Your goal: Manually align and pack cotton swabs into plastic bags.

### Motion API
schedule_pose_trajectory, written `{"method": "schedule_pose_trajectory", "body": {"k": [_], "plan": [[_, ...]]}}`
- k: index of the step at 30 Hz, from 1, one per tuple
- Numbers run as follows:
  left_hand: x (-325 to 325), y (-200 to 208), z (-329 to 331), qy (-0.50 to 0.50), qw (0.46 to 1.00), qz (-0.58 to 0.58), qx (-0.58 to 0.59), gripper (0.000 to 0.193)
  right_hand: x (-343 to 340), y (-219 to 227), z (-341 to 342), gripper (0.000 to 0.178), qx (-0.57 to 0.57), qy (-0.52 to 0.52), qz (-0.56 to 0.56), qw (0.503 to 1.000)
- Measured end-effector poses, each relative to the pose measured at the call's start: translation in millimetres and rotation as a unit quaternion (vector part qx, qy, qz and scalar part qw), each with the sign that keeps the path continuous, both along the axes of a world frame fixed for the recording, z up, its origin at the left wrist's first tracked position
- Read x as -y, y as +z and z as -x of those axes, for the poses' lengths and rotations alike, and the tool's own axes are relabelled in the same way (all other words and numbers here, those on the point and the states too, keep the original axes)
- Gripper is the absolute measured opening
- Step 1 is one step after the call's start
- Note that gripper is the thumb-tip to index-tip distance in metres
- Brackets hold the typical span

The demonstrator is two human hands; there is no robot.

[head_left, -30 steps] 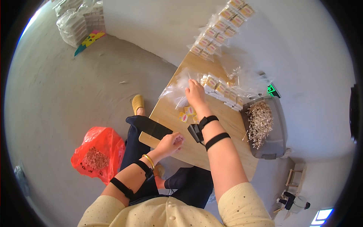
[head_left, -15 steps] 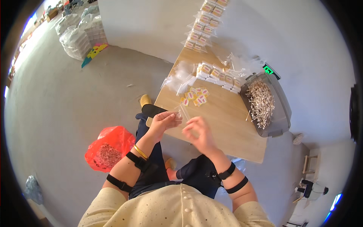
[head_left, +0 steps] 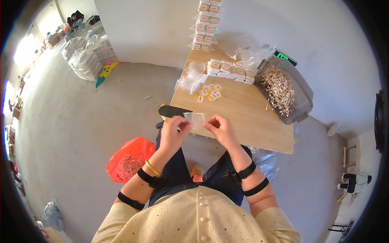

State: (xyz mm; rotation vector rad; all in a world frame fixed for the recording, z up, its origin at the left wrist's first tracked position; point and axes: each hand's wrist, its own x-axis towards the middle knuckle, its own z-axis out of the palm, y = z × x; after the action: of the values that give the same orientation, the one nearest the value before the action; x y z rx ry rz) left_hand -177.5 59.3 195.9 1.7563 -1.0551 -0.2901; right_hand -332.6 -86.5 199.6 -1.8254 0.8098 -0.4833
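Observation:
A small clear plastic bag (head_left: pixel 195 119) is stretched between my two hands over the near edge of the wooden table (head_left: pixel 239 109). My left hand (head_left: pixel 175 131) pinches one side of it. The opposite side is pinched by the thumb and fingers of my right hand (head_left: pixel 220 128). Beyond the bag lies a loose scatter of small yellow-and-white cards (head_left: pixel 210 92). To their left is a heap of clear plastic bags (head_left: pixel 192 77). Behind the cards stands a row of packed cotton swabs (head_left: pixel 231 72) with yellow labels.
A grey translucent bin (head_left: pixel 302 97) of loose cotton swabs (head_left: pixel 279 91) tilts at the table's right. More packs (head_left: pixel 205 26) stack at the far end. On the floor at left sits a red plastic bag (head_left: pixel 139 148) with swabs inside; wrapped bundles (head_left: pixel 87 60) stand farther back.
My right hand has come to the bag and now grips its side; before, it was apart with loose fingers. The bag is now spread flat between both hands. The whole view has shifted.

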Motion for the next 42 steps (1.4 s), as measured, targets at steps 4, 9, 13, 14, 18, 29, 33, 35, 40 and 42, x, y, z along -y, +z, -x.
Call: {"method": "schedule_pose_trajectory", "body": {"k": [4,9,13,14,18,29,33,35,40,42], "plan": [[-4.2,17.5,12.7,-0.070,0.995,-0.029,-0.065,0.019,-25.7,6.6,-12.8,0.021,0.006,0.038,0.031,0.999],[-11.6,27.9,9.4,-0.109,0.984,-0.039,-0.135,0.021,-24.7,-3.4,-13.8,0.023,0.043,0.089,-0.050,0.994],[-19.0,18.5,-2.2,-0.166,0.953,0.023,-0.253,0.024,-29.1,6.8,-14.0,0.023,0.106,0.119,-0.195,0.968],[-20.6,19.2,-4.0,-0.166,0.956,0.016,-0.240,0.024,-32.1,11.4,-14.1,0.023,0.108,0.122,-0.201,0.966],[-28.0,26.5,-11.5,-0.128,0.974,-0.046,-0.180,0.023,-29.9,19.1,-12.9,0.022,0.072,0.118,-0.200,0.970],[-24.8,35.3,-22.1,-0.159,0.966,0.020,0.205,0.117,-39.2,17.2,-26.4,0.019,0.072,0.121,-0.245,0.959],[-25.0,38.5,-28.9,-0.187,0.976,-0.028,0.106,0.105,-35.4,7.6,-29.0,0.019,0.074,0.140,-0.291,0.943],[-27.5,38.7,-33.2,-0.189,0.977,-0.040,0.087,0.097,-33.4,6.4,-29.9,0.016,0.048,0.153,-0.266,0.950],[-32.7,36.6,-45.1,-0.205,0.972,-0.071,0.089,0.070,-35.8,-9.4,-35.2,0.017,0.033,0.148,-0.250,0.956],[-32.2,32.9,-49.7,-0.213,0.970,-0.086,0.086,0.066,-34.2,-26.4,-37.9,0.017,0.021,0.147,-0.237,0.960]]}}
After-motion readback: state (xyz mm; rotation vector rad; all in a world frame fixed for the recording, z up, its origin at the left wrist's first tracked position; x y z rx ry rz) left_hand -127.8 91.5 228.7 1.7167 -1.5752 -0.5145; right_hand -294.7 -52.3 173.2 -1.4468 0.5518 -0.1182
